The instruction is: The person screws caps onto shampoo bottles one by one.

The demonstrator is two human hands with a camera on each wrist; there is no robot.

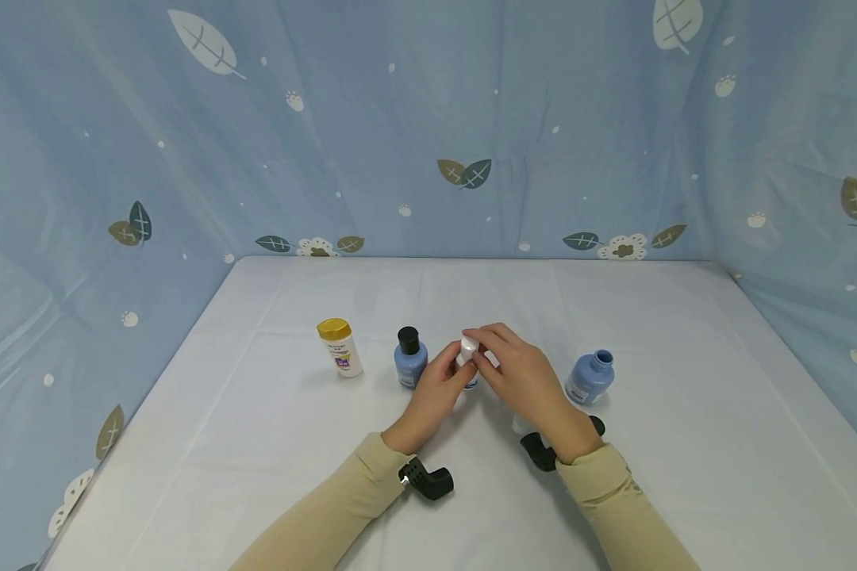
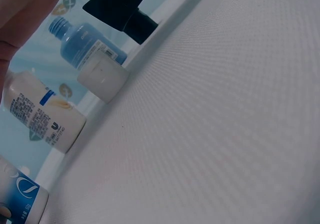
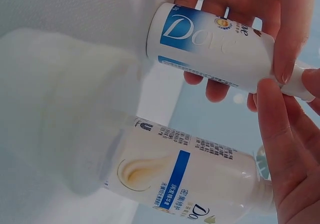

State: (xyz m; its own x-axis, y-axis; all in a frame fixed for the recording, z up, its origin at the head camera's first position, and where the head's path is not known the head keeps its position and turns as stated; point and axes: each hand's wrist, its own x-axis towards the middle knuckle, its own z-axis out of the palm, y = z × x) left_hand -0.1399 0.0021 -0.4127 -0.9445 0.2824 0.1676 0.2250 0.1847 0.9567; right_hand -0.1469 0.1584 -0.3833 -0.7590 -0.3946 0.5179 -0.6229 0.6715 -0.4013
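Observation:
A white Dove bottle [image 3: 212, 48] with a blue label stands between my hands. My left hand [image 1: 432, 400] holds it, its fingers wrapped behind the body and the thumb near the neck. With its fingertips my right hand [image 1: 532, 385] pinches the small white cap [image 1: 469, 346] on top. Beside it stands a second white Dove bottle [image 3: 175, 169] with a cream swirl; my right hand hides it in the head view. A translucent white cap [image 2: 103, 76] sits on the table near the right wrist, blurred and large in the right wrist view.
Left of my hands stand a blue bottle [image 1: 410, 361] with a black cap and a white bottle [image 1: 341, 353] with a gold cap. An uncapped blue bottle [image 1: 589, 378] is at the right. Patterned blue cloth [image 1: 400, 119] encloses the white table [image 1: 293, 492].

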